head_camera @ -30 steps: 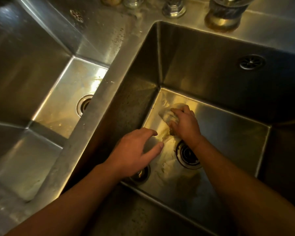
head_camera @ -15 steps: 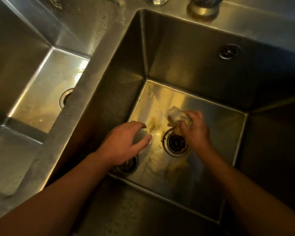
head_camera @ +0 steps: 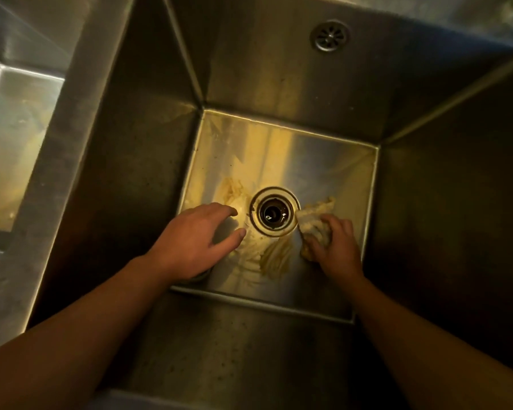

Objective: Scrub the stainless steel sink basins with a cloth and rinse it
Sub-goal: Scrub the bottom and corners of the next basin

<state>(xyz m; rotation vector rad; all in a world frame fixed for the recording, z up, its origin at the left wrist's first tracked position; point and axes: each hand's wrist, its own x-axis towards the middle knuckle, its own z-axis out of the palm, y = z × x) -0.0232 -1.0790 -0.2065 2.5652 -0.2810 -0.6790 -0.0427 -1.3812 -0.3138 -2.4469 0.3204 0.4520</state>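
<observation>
Cloth point(head_camera: 314, 223), bunched and pale, lies on the floor of the right basin point(head_camera: 279, 155), just to the right of the drain point(head_camera: 274, 213) and touching its rim. My right hand point(head_camera: 336, 247) grips it from above, fingers curled round the wad and pressing it onto the steel. My left hand point(head_camera: 190, 241) holds nothing; its fingers are spread and relaxed, low over the floor on the other side of the drain, and I cannot tell whether the fingertips touch the metal.

I judge that I am in the middle of scrubbing this basin's floor. Soapy smears point(head_camera: 274, 257) lie on the floor beside the drain, while the back of the floor and the walls look unwiped. The next move calls for firm, flat pressure and strokes out to the corners and up the walls, with the wad kept clear of the drain's open hole. Rinsing is not yet begun; I see no running water.

Counted: one cloth, two hands, two basins, the left basin point(head_camera: 12, 137) lying beyond the divider point(head_camera: 80, 113). One drain shows, and one overflow grate point(head_camera: 329, 35) sits high on the back wall. Something round point(head_camera: 199, 276) peeks from under my left wrist; I cannot tell what it is.
</observation>
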